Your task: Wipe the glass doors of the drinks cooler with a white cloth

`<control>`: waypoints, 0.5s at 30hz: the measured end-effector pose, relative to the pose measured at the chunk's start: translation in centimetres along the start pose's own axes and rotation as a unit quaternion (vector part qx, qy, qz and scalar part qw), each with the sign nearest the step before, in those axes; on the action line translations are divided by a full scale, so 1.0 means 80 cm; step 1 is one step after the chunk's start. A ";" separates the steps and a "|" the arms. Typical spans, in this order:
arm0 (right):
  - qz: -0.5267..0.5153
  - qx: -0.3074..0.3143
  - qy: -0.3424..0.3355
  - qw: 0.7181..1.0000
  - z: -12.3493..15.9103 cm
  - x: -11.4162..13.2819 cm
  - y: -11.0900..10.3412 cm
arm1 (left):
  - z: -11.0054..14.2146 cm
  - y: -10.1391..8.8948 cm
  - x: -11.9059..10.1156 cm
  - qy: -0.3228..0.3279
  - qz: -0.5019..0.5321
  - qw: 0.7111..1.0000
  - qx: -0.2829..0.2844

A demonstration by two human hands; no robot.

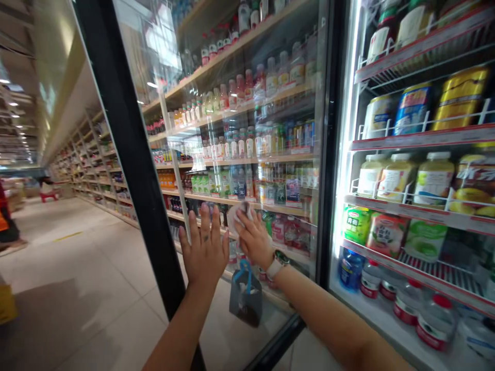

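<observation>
A glass fridge door [247, 46] with a black frame stands swung out in front of me. My left hand [204, 247] is raised at the pane, palm forward with its fingers spread and nothing in it. To its right, my right hand [253, 237] presses a pale, crumpled cloth [233, 219] against the glass, the fingers over it. A watch with a light strap [277, 265] sits on the right wrist. Part of the cloth is hidden under the fingers.
The lit fridge [351, 198] on the right holds bottles, cans and pouches on wire shelves. Through the glass show shelves of drinks [240, 144] and a dark bag with blue handles [245, 296] on the tiled floor [108, 288]. A person [7, 216] is at the far left.
</observation>
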State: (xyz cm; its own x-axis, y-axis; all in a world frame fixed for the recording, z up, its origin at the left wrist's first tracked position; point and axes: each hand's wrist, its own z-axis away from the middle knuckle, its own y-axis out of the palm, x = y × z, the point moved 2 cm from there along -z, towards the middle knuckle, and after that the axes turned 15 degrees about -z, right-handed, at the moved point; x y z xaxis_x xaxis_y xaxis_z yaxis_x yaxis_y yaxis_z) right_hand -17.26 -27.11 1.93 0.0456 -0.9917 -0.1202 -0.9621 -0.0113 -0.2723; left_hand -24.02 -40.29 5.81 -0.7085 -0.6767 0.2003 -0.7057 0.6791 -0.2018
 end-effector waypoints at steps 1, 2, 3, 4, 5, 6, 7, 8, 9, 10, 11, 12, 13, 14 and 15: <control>-0.001 -0.014 0.014 1.000 -0.028 -0.009 -0.010 | 0.000 0.000 0.000 -0.001 0.000 1.000 0.002; -0.003 -0.030 0.024 0.999 -0.052 -0.017 -0.018 | 0.000 0.000 0.000 -0.002 0.000 1.000 0.005; -0.005 -0.042 0.034 0.999 -0.070 -0.023 -0.024 | 0.000 0.000 0.000 -0.003 -0.001 1.000 0.007; -0.007 -0.054 0.043 0.998 -0.081 -0.026 -0.027 | -0.001 0.000 0.000 -0.004 -0.002 1.000 0.010; -0.008 -0.063 0.050 0.997 -0.084 -0.027 -0.026 | -0.001 -0.001 -0.001 -0.006 -0.002 1.000 0.012; -0.009 -0.068 0.058 0.996 -0.079 -0.026 -0.023 | -0.001 -0.001 -0.001 -0.007 -0.002 1.000 0.013; -0.010 -0.072 0.067 0.995 -0.067 -0.024 -0.018 | -0.001 -0.001 -0.001 -0.009 0.000 1.000 0.013; -0.012 -0.075 0.076 0.994 -0.049 -0.020 -0.010 | -0.001 -0.002 -0.001 -0.011 0.001 1.000 0.013; -0.015 -0.076 0.084 0.993 -0.027 -0.015 -0.002 | -0.001 -0.002 -0.002 -0.012 0.003 1.000 0.011; -0.019 -0.077 0.091 0.993 0.000 -0.009 0.008 | -0.002 -0.002 -0.002 -0.012 0.003 1.000 0.010; -0.021 -0.076 0.092 0.993 0.028 -0.003 0.017 | -0.002 -0.003 -0.002 -0.012 0.001 1.000 0.008; -0.020 -0.075 0.090 0.993 0.057 0.004 0.025 | -0.002 -0.003 -0.002 -0.012 0.000 1.000 0.007; -0.015 -0.070 0.086 0.994 0.084 0.010 0.032 | -0.002 -0.003 -0.002 -0.011 -0.002 1.000 0.006; -0.007 -0.067 0.079 0.995 0.107 0.015 0.036 | -0.002 -0.003 -0.002 -0.010 -0.004 1.000 0.006; -0.001 -0.063 0.070 0.996 0.126 0.018 0.039 | -0.002 -0.003 -0.002 -0.009 -0.006 1.000 0.005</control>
State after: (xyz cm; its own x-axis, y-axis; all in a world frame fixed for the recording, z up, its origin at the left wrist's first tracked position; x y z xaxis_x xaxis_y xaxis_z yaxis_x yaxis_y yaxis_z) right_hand -17.49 -27.26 -8.69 0.0180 -0.9997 0.0174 -0.9885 -0.0204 -0.1497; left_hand -23.76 -40.32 5.95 -0.6999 -0.6895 0.1864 -0.7140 0.6684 -0.2085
